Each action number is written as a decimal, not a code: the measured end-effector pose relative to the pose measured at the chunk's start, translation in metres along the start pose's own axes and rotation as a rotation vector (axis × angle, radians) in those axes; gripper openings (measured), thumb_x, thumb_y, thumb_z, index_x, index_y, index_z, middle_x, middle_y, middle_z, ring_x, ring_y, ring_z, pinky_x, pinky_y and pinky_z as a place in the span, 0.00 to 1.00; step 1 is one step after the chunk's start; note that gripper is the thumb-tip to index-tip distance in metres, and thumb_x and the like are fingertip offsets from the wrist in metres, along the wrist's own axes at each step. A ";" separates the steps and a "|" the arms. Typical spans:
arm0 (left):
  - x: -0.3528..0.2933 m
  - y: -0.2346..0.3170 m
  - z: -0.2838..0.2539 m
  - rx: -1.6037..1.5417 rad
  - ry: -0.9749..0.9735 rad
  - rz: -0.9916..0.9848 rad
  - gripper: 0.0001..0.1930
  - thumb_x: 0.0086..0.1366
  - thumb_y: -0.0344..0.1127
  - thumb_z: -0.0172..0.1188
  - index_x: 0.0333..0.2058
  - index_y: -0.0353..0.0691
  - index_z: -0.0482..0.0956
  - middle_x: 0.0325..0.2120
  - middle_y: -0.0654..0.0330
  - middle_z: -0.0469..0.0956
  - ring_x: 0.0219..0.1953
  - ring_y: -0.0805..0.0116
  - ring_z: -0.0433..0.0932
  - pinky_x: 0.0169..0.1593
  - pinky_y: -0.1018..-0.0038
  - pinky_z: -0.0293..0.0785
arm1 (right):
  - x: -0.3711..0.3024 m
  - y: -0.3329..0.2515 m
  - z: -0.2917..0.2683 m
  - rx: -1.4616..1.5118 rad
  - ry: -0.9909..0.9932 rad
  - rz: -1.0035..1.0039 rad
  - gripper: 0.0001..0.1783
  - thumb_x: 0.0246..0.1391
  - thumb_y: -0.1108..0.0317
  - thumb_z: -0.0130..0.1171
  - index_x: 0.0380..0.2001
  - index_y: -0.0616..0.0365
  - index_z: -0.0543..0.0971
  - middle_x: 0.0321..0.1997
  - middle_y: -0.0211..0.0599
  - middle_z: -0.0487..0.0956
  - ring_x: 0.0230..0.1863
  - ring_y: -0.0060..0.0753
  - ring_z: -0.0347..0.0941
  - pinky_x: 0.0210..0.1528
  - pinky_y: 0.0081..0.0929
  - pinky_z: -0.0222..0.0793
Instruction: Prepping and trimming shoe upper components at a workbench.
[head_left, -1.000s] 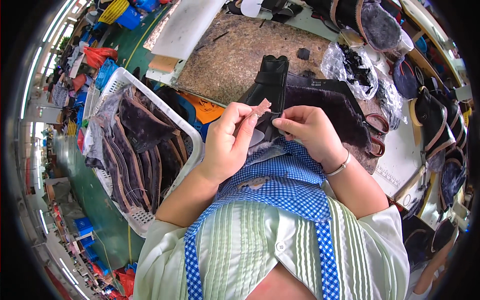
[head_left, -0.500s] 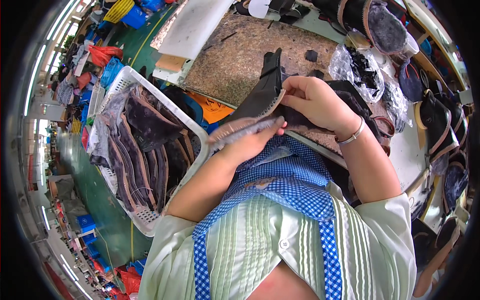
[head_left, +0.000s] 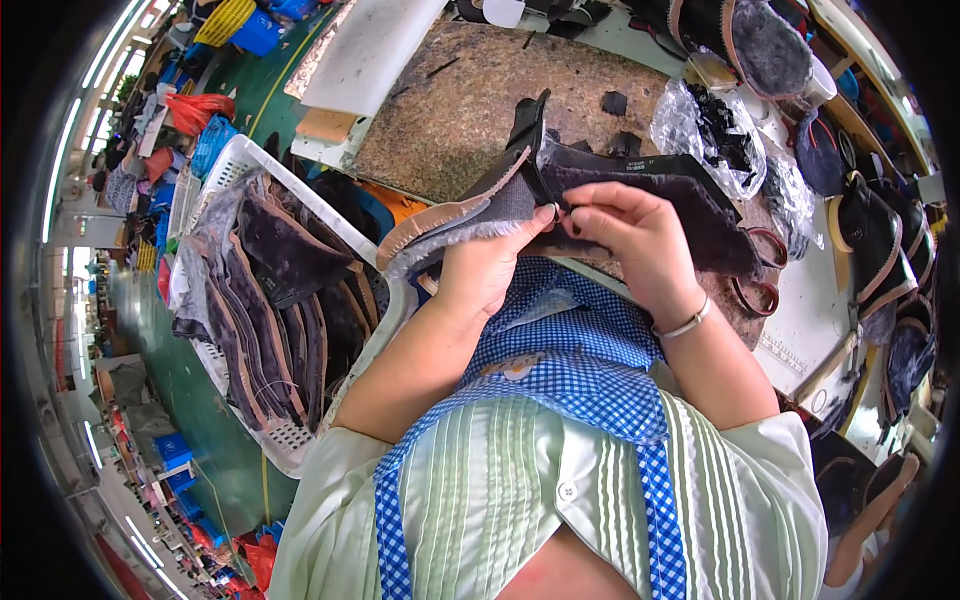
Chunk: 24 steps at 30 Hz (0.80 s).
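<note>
My left hand [head_left: 482, 268] grips a black boot upper [head_left: 480, 205] with a grey fleecy lining and a notched tan edge. Its thumb presses at the upper's inner end, by a dark narrow strip. Right beside that thumb, my right hand [head_left: 640, 240] is closed with thumb and forefinger in a pinch; whatever lies between them is too small to make out. Behind and under the right hand, a dark fur-lined piece [head_left: 690, 205] spreads over the board, and I cannot tell whether it joins the held upper. Scissors with dark red handles [head_left: 768, 245] stick out past it.
A speckled board [head_left: 470, 110] covers the bench. At its right sits a clear plastic bag [head_left: 735, 150] of black scraps. More boot uppers [head_left: 875, 235] stand at far right. To my left, a white basket [head_left: 350, 235] holds several stacked uppers. A person's arm shows lower right.
The held upper has turned, showing more of its grey lining and the dark piece behind. My right hand has come down off the notched edge, beside my left thumb.
</note>
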<state>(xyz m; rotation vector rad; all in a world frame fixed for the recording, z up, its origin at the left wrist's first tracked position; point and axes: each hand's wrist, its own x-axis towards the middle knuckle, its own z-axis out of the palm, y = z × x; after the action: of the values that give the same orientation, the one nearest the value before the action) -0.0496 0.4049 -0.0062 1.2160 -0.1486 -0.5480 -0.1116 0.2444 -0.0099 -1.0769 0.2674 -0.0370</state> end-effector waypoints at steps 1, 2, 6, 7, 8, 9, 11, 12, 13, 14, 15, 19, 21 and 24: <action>-0.001 -0.001 0.002 -0.008 0.018 0.086 0.21 0.58 0.24 0.64 0.51 0.34 0.72 0.46 0.58 0.76 0.47 0.69 0.75 0.52 0.74 0.72 | -0.004 0.004 0.000 0.007 -0.010 -0.011 0.13 0.52 0.81 0.60 0.42 0.67 0.77 0.38 0.36 0.80 0.38 0.22 0.78 0.43 0.20 0.76; -0.002 -0.002 0.002 -0.014 0.032 0.054 0.22 0.58 0.24 0.64 0.52 0.35 0.72 0.46 0.58 0.76 0.47 0.70 0.75 0.53 0.74 0.71 | -0.006 0.007 0.000 0.015 -0.020 -0.024 0.13 0.51 0.82 0.60 0.42 0.67 0.77 0.38 0.36 0.80 0.38 0.23 0.78 0.43 0.20 0.77; 0.001 -0.009 -0.002 -0.044 0.025 -0.019 0.23 0.58 0.24 0.65 0.53 0.35 0.72 0.46 0.59 0.76 0.48 0.69 0.74 0.54 0.74 0.71 | -0.002 0.011 0.004 -0.090 -0.009 -0.150 0.18 0.49 0.84 0.62 0.45 0.66 0.73 0.35 0.33 0.77 0.37 0.21 0.77 0.42 0.19 0.77; 0.002 -0.009 -0.002 -0.062 0.007 0.007 0.23 0.58 0.24 0.64 0.53 0.35 0.72 0.46 0.59 0.76 0.48 0.70 0.74 0.54 0.74 0.71 | -0.001 0.010 0.006 -0.089 -0.006 -0.126 0.19 0.49 0.83 0.62 0.46 0.66 0.71 0.34 0.33 0.78 0.36 0.20 0.77 0.41 0.17 0.77; 0.001 -0.010 -0.001 -0.080 -0.008 0.033 0.23 0.58 0.24 0.64 0.52 0.35 0.72 0.46 0.59 0.76 0.48 0.70 0.74 0.54 0.74 0.70 | -0.002 0.010 0.006 -0.090 -0.008 -0.126 0.19 0.49 0.83 0.62 0.46 0.66 0.71 0.34 0.33 0.78 0.36 0.20 0.77 0.41 0.17 0.77; 0.001 -0.009 0.000 -0.080 -0.007 0.035 0.23 0.58 0.24 0.64 0.52 0.35 0.72 0.46 0.59 0.76 0.48 0.70 0.74 0.54 0.74 0.70 | -0.002 0.010 0.005 -0.157 -0.015 -0.158 0.20 0.50 0.84 0.62 0.47 0.66 0.71 0.35 0.33 0.77 0.37 0.20 0.76 0.42 0.17 0.76; 0.002 -0.007 0.001 -0.047 0.006 0.040 0.21 0.59 0.23 0.63 0.52 0.35 0.72 0.46 0.58 0.76 0.48 0.70 0.74 0.54 0.74 0.71 | -0.002 0.012 0.006 -0.224 -0.024 -0.192 0.21 0.50 0.84 0.61 0.49 0.66 0.71 0.35 0.33 0.77 0.37 0.20 0.76 0.44 0.18 0.75; 0.002 -0.008 -0.001 -0.046 0.007 0.043 0.21 0.59 0.23 0.63 0.52 0.35 0.72 0.46 0.58 0.76 0.48 0.70 0.74 0.54 0.74 0.71 | -0.002 0.013 0.006 -0.235 -0.007 -0.237 0.20 0.49 0.84 0.62 0.47 0.67 0.72 0.34 0.32 0.77 0.36 0.18 0.75 0.41 0.16 0.75; 0.002 -0.009 -0.003 -0.058 -0.024 0.040 0.20 0.60 0.22 0.62 0.51 0.34 0.73 0.46 0.58 0.76 0.48 0.70 0.74 0.53 0.74 0.71 | -0.001 0.014 0.006 -0.245 0.010 -0.283 0.19 0.49 0.83 0.63 0.46 0.67 0.73 0.33 0.32 0.78 0.35 0.16 0.75 0.39 0.15 0.75; 0.002 -0.010 -0.005 -0.071 -0.056 0.038 0.19 0.60 0.22 0.60 0.51 0.34 0.73 0.46 0.58 0.76 0.48 0.70 0.74 0.53 0.74 0.71 | -0.001 0.014 0.006 -0.245 0.008 -0.285 0.19 0.49 0.83 0.63 0.46 0.67 0.73 0.33 0.32 0.78 0.35 0.16 0.75 0.39 0.15 0.75; 0.001 -0.011 -0.005 -0.070 -0.055 0.041 0.19 0.60 0.22 0.60 0.51 0.34 0.73 0.46 0.58 0.76 0.48 0.70 0.74 0.53 0.74 0.71 | 0.001 0.014 0.005 -0.293 0.024 -0.329 0.18 0.48 0.82 0.64 0.44 0.66 0.74 0.33 0.31 0.78 0.34 0.16 0.75 0.37 0.16 0.75; 0.001 -0.015 -0.011 0.185 -0.129 0.215 0.15 0.62 0.22 0.57 0.49 0.34 0.75 0.44 0.59 0.77 0.46 0.71 0.75 0.51 0.74 0.72 | -0.002 -0.007 0.008 -0.884 0.002 -0.680 0.15 0.46 0.77 0.66 0.40 0.63 0.79 0.29 0.29 0.76 0.30 0.16 0.73 0.32 0.20 0.72; 0.004 -0.017 -0.016 0.396 -0.192 0.261 0.20 0.63 0.21 0.57 0.54 0.34 0.70 0.47 0.55 0.76 0.49 0.68 0.75 0.55 0.71 0.72 | -0.001 -0.005 0.006 -0.924 0.011 -0.682 0.13 0.46 0.75 0.66 0.38 0.62 0.80 0.28 0.29 0.74 0.28 0.17 0.72 0.30 0.21 0.70; -0.004 -0.013 -0.011 0.448 -0.113 0.205 0.14 0.63 0.24 0.58 0.48 0.35 0.75 0.43 0.61 0.78 0.44 0.72 0.75 0.50 0.75 0.72 | 0.002 -0.005 0.009 -0.290 0.024 -0.055 0.10 0.50 0.74 0.64 0.37 0.64 0.80 0.29 0.26 0.78 0.27 0.15 0.70 0.30 0.17 0.68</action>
<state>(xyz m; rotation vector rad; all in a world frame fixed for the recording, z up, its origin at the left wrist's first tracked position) -0.0528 0.4128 -0.0212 1.5824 -0.5076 -0.4137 -0.1073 0.2489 -0.0016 -1.3726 0.2706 -0.0617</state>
